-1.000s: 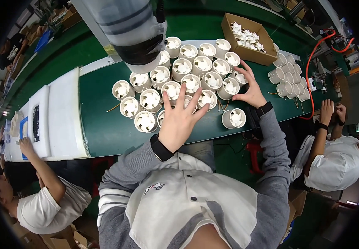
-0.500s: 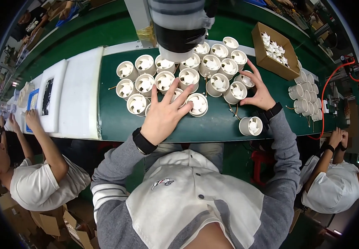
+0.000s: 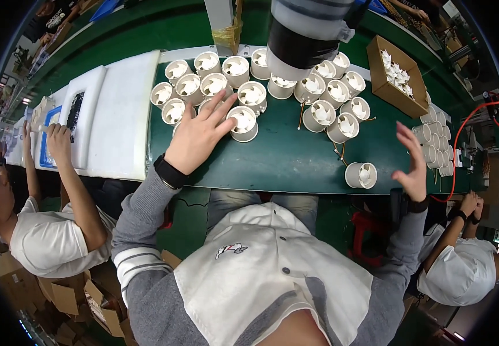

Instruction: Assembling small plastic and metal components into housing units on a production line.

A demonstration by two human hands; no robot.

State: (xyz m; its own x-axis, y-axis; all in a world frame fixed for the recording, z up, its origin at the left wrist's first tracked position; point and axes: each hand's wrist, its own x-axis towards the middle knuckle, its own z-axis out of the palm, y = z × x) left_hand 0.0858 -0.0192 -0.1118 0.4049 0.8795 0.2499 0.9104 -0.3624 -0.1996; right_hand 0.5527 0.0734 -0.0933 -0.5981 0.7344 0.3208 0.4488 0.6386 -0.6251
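The left hand (image 3: 196,137) hides part of a white fan (image 3: 201,107). The top edge cuts off the black-banded cylinder (image 3: 298,43).

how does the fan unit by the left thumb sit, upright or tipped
Upright: the fan unit stands with its blades facing up.

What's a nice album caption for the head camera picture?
Left hand spread at white cylindrical plastic fans, right hand open over flat green tabletop.

Smooth matt plastic fan housings (image 3: 361,176), glossy green tabletop (image 3: 295,158), cardboard box (image 3: 381,78), knitted cloth sleeves (image 3: 145,210)
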